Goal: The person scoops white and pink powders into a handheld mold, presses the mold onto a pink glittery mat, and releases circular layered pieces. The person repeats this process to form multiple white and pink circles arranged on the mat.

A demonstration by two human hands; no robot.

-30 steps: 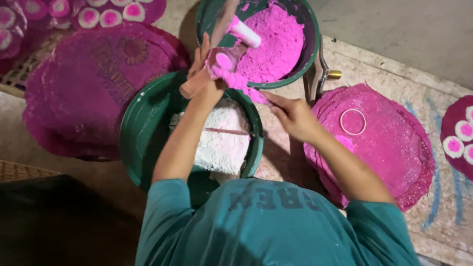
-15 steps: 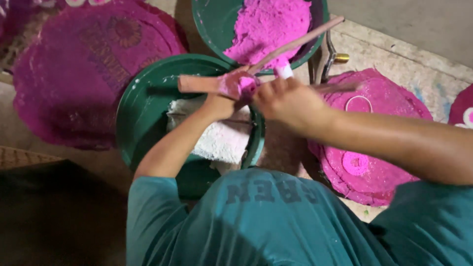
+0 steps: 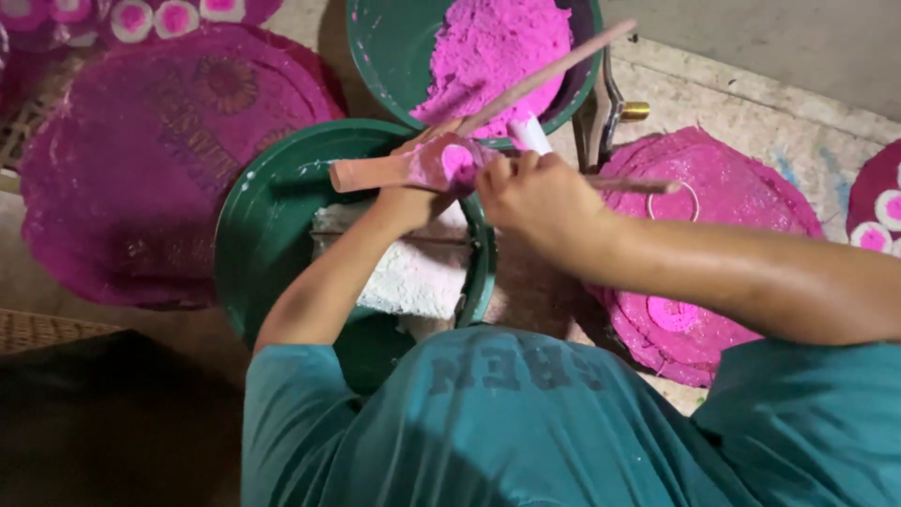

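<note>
Two hands busy right over the near green bowl (image 3: 253, 244), and everything's coated in pink. Left hand (image 3: 413, 192) is wrapped around a flat wooden mold (image 3: 375, 172) that's caked with pink powder at the end nearest the other hand; the handle end sticks out to the left over the bowl. Right hand (image 3: 540, 197) is clenched around a thin stick (image 3: 554, 70) that slants up and right across the far bowl (image 3: 385, 47). Something white (image 3: 531, 133) pokes up just above the right knuckles, can't tell what it is or whether the hand is gripping it. A second thin stick (image 3: 633, 185) pokes out to the right from behind that hand, not clear how it's held.

So the mold sits in the gap between both hands, above the near bowl's far rim. That bowl has a lump of white stuff (image 3: 413, 272) in it, right under the left forearm. The far bowl holds a heap of pink powder (image 3: 497, 47).

On the left, a big round pink-stained mat (image 3: 141, 160) lies on the floor, touching the near bowl's edge. On the right there's a smaller pink-stained mat (image 3: 741, 197) with a white ring (image 3: 676, 199) on it. Small pink-and-white discs (image 3: 175, 17) sit along the top left, and a few more (image 3: 878, 221) at the far right edge.
</note>
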